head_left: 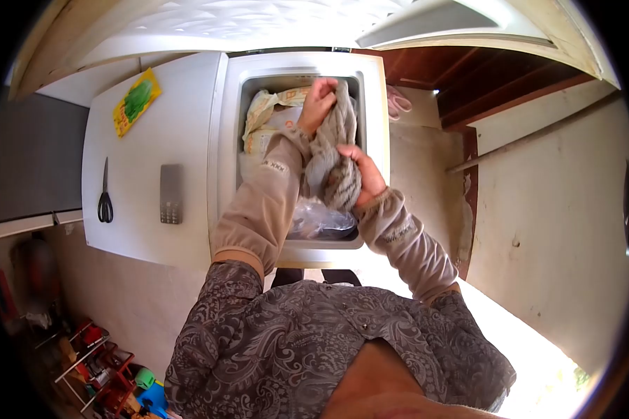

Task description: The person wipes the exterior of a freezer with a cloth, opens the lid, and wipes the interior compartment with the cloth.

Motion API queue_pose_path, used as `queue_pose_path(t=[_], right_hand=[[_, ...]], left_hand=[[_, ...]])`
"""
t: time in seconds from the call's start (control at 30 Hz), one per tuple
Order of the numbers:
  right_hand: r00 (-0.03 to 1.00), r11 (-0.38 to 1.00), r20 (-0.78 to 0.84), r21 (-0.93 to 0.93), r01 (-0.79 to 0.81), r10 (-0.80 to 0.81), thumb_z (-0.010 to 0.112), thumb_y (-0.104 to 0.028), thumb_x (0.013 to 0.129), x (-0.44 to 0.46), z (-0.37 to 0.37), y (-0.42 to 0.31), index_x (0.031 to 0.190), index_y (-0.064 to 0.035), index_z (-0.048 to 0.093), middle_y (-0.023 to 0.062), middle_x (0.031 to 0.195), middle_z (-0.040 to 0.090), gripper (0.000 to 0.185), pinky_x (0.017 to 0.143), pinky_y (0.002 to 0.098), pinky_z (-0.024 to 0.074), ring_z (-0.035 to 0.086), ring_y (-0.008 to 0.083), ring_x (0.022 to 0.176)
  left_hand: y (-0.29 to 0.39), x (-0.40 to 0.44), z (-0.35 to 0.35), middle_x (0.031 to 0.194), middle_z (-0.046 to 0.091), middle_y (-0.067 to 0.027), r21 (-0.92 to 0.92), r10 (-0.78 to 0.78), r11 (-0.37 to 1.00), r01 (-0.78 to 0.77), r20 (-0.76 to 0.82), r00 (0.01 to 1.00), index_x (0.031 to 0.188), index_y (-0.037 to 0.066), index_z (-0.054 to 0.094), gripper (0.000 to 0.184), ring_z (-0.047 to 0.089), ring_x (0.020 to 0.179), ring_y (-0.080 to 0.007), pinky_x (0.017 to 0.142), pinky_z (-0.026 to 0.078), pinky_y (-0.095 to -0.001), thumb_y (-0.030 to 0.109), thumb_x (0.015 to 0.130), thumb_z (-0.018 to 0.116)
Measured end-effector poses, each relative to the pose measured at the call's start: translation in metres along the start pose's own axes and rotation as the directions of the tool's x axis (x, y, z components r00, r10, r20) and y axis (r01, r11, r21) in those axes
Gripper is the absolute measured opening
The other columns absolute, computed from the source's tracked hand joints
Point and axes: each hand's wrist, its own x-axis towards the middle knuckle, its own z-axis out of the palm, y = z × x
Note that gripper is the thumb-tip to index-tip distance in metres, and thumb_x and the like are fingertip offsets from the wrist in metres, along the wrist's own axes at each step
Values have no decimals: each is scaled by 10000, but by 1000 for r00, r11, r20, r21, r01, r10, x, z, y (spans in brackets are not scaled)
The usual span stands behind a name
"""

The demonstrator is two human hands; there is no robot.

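Observation:
A grey-brown, crumpled cloth (335, 150) hangs lengthwise over the open chest freezer (374, 126). My left hand (318, 106) is closed on its far end. Lower down, my right hand (365, 174) grips its right side, with the thumb on top and the other fingers mostly hidden. Beneath the cloth, yellow-and-white plastic bags (260, 115) fill the left and far part of the freezer. A clear plastic bag (318, 218) lies at its near end, partly covered by the cloth.
Left of the freezer, a white surface (136, 153) carries black-handled scissors (105, 199), a grey keypad device (170, 194) and a yellow-green packet (137, 103). The raised lid (258, 21) stands at the back. Pink slippers (398, 103) lie on the floor to the right. Shelves (94, 366) hold assorted items lower left.

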Motion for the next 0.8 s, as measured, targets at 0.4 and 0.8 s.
queue_pose_path(t=[0.4, 0.8], right_hand=[[865, 935, -357, -77, 347, -351, 601, -204, 830, 25, -11, -64, 885, -43, 621, 87, 712, 639, 171, 515, 363, 516, 590, 226, 538], [929, 988, -342, 19, 155, -140, 533, -230, 874, -57, -31, 24, 1111, 2, 560, 108, 885, 667, 332, 645, 374, 573, 656, 221, 682]], left_hand=[[-22, 51, 20, 952, 627, -81, 874, 367, 271, -405, 295, 882, 1015, 134, 538, 282, 562, 899, -326, 760, 415, -451, 52, 746, 555], [8, -73, 57, 1016, 543, -176, 700, 154, 620, -354, 334, 930, 1082, 72, 488, 420, 527, 948, -368, 817, 438, -399, -92, 695, 478]])
